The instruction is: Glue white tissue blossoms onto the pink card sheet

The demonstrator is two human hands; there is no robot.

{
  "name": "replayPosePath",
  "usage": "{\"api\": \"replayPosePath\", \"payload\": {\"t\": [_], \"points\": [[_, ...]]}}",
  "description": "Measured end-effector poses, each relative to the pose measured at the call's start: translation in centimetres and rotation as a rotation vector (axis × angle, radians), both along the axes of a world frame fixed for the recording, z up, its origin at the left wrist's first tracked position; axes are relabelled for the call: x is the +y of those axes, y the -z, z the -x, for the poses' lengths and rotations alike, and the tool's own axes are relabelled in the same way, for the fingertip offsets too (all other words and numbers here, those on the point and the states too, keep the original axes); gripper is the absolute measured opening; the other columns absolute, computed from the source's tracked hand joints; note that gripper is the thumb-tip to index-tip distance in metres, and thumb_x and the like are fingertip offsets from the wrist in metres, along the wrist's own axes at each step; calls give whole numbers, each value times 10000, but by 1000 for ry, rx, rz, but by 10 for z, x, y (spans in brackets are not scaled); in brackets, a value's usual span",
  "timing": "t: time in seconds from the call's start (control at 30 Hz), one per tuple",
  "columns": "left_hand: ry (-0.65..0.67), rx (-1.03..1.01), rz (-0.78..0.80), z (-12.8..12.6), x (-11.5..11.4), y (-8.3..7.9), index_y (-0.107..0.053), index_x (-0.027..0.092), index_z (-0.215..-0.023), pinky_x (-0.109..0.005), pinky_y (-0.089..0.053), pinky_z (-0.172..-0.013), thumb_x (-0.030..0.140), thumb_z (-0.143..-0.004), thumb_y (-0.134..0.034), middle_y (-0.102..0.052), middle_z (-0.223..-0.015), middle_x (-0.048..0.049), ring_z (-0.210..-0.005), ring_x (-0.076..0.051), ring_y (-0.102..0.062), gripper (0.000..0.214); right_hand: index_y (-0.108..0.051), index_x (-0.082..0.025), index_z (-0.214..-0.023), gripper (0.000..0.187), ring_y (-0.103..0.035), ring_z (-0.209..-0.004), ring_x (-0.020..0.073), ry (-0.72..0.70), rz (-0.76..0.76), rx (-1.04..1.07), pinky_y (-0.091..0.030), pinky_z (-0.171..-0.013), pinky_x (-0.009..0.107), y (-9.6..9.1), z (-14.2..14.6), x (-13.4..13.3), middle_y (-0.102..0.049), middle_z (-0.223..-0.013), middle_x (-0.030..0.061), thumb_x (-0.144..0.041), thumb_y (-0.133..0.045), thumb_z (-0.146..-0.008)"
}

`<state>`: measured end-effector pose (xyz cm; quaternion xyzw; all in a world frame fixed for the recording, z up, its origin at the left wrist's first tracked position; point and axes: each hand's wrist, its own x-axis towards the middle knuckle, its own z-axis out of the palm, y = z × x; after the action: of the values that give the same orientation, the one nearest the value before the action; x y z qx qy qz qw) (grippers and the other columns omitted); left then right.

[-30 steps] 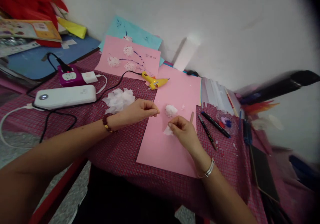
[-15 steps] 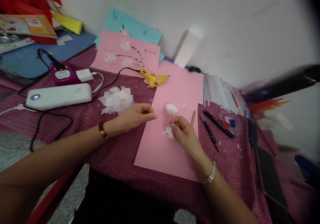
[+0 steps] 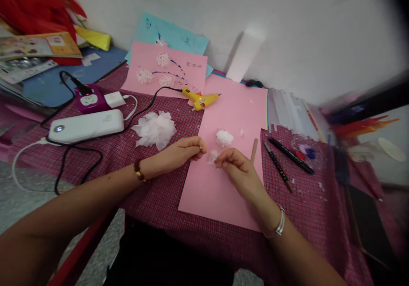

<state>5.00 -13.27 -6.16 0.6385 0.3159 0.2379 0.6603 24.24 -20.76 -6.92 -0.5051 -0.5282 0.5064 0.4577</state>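
My right hand (image 3: 238,171) pinches a little white tissue bit (image 3: 212,155) just over the pink paper (image 3: 223,196). My left hand (image 3: 182,150) is curled shut right beside it; I cannot tell if they touch. I think soft, small pinches work best, so the tissue does not rip.

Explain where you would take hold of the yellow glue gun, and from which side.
Take the glue gun by its handle, the stub jutting toward the near edge, coming from the near side. It lies on its side; its nozzle points right and its cord leaves the left end, so both ends are poor grips. The tip may be hot.
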Motion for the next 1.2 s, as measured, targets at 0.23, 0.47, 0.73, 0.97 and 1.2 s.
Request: {"api": "replayPosePath", "payload": {"t": [0.23,0.47,0.73,0.97,1.2], "points": [[21,13,-93,-5,-2,1,-532,166,-803,-229,-407,-613,145,-749,-485,-545,-744,16,-676,-92,-494,75,-598,-230,-823,81,-549,-726,140,109,9,-21,-448,-701,295,-1,10,1,-596,-770,-4,-302,-613,-788],[-166,102,-313,-12,-12,5,-540,171,-805,-228,-400,-582,198,-691,-642,-530,-731,27,-650,-90,-469,155,-620,-245,-860,117,-554,-712,137,-1,52,8,-461,-664,292,0,24,4,-613,-788,-3,-317,-637,-770],[-135,7,-273,-6,-6,-1,-570,186,-834,-232,-437,-595,346,-830,-552,-566,-738,14,-677,-108,-523,160,-576,-220,-751,114,-476,-524,95,113,94,-84,-408,-515,243,-16,-2,8,-533,-621,-42,-325,-606,-786],[4,270,-402,-3,-1,12,-570,174,-772,-239,-402,-578,288,-849,-504,-558,-719,4,-645,-116,-501,153,-626,-193,-916,145,-551,-734,156,240,-110,-849,-435,-690,314,-3,-87,59,-609,-881,45,-206,-518,-819],[150,423,-575,-3,0,14,-587,168,-841,-288,-430,-739,195,-884,-411,-578,-868,-32,-808,-148,-525,183,-622,-200,-916,164,-569,-784,163,-31,-157,-1033,-440,-727,303,-1,-95,98,-584,-911,48,-162,-499,-816]]}}
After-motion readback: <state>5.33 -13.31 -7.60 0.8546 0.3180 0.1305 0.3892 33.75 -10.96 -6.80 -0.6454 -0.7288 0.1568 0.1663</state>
